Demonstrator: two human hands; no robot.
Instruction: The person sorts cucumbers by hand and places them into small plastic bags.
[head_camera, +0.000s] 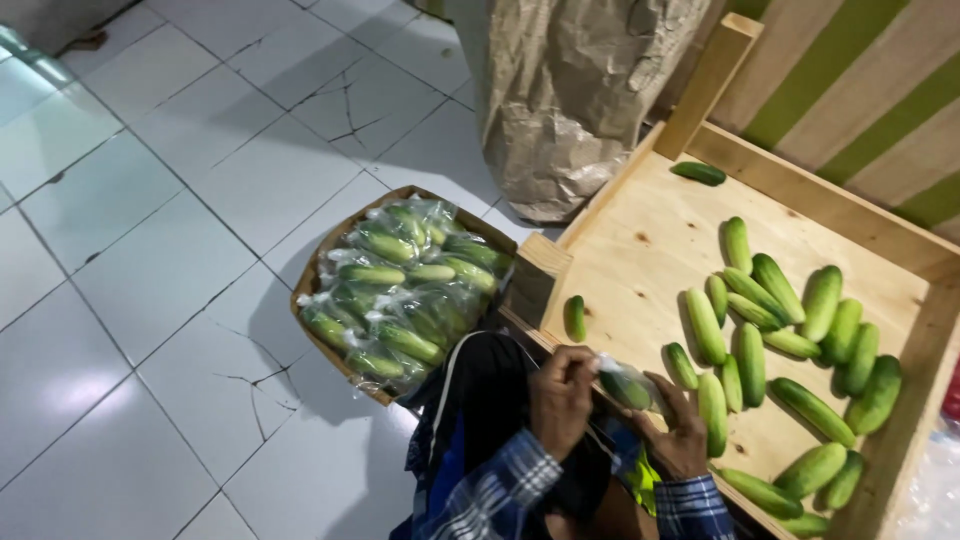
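We hold a clear bag (628, 385) with a cucumber inside, just above the wooden tray's (640, 240) near edge. Our left hand (562, 398) pinches its top with closed fingers; our right hand (680, 435) curls around it beside loose cucumbers (780, 330).

At the lower middle of the frame, the left hand (562, 397) and right hand (683, 432) together hold a clear plastic bag (628, 383) with a cucumber inside. Loose cucumbers (775, 330) lie on the wooden tray (640, 235) at right. A cardboard box (322, 262) of bagged cucumbers (405, 290) sits on the white tiled floor (150, 250), centre frame, below a brown paper sack (570, 90).
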